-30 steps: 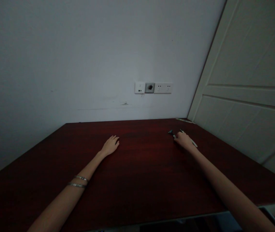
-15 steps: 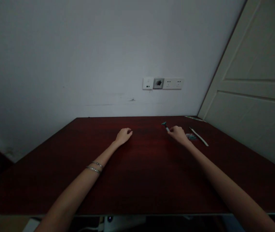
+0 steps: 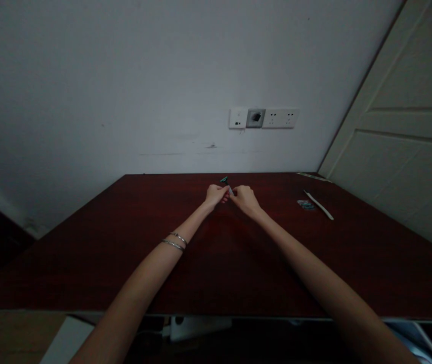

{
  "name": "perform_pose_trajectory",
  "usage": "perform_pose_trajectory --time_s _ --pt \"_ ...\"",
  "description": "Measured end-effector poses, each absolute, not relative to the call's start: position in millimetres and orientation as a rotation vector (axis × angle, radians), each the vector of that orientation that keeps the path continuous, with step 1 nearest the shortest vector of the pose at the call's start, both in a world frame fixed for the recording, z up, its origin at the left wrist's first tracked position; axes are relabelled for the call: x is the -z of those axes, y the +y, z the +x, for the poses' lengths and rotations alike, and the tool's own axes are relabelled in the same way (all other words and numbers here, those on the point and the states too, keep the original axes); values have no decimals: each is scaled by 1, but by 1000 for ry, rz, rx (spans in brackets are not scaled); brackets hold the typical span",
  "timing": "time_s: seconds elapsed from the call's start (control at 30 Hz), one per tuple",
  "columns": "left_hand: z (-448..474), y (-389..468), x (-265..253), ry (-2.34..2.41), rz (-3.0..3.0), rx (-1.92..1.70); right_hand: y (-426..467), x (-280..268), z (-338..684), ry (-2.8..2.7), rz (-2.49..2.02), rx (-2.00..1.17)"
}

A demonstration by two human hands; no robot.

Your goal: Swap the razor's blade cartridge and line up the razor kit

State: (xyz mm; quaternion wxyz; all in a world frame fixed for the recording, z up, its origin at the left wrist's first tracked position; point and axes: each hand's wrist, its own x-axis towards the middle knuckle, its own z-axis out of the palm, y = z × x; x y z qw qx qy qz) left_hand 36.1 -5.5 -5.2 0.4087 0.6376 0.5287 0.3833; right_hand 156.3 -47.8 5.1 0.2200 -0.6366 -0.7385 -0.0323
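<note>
A razor (image 3: 224,179) with a dark green T-shaped head, a black neck and a pale handle is held above the middle of the table, its head tilted up and away from me. My right hand (image 3: 246,198) grips the lower handle from the right, fingers closed. From the left, my left hand (image 3: 216,194) meets it, thumb and forefinger pinched at the handle just below the neck. Most of the handle is hidden by the fingers. Two silver bracelets (image 3: 175,241) circle my left forearm.
On the right of the dark red table (image 3: 98,242) lie a small clear packet (image 3: 306,205) with dark pieces and a thin white stick-like item (image 3: 319,205). A flat patterned strip (image 3: 313,177) lies at the back right corner. Wall sockets (image 3: 280,118) and a pale door (image 3: 409,151) stand beyond.
My right hand has carried the razor left to the middle. My left hand has moved right and pinched its handle. The view has tilted slightly downward.
</note>
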Motion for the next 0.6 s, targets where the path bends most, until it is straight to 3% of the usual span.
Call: perform_pose_trajectory --time_s 0.6 --pt "26 3 4 1578 1719 -808 -61 -9 156 -2170 -1658 95"
